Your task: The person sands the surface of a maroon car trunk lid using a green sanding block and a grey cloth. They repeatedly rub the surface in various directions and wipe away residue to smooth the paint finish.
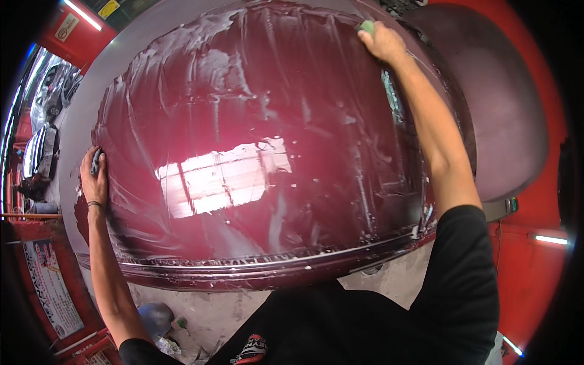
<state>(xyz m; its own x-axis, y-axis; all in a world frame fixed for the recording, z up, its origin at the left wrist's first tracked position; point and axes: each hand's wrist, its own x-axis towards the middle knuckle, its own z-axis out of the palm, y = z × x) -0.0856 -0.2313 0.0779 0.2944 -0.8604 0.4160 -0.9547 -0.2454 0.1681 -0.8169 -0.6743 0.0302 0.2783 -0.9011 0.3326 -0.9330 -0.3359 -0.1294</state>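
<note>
On maroon panel [340, 152], longest left-to-right, clasps green block [367, 27] far right in curled right hand [387, 44], dark block [95, 162] nearer, at left, in curled left hand [93, 182].

Car panel [328, 164]: centre, reaching towards all hours; suds [222, 70] on it, thickest towards 11 o'clock
Left hand [93, 176]: 9 o'clock, at the panel's left margin; first pad [95, 163] in its grip
Right hand [385, 44]: 1 o'clock, at the panel's far side; second pad [367, 27] in its fingers
Second panel [502, 103]: 2 o'clock, right of the right forearm [435, 115]
Shirt [316, 322]: 6 o'clock, before the panel's near edge
Floor [398, 277]: 5 and 7 o'clock, below the panel
Banner [53, 286]: 8 o'clock, left of the left forearm [112, 286]
Lamp tubes [551, 239]: 10, 3 and 4 o'clock
</note>
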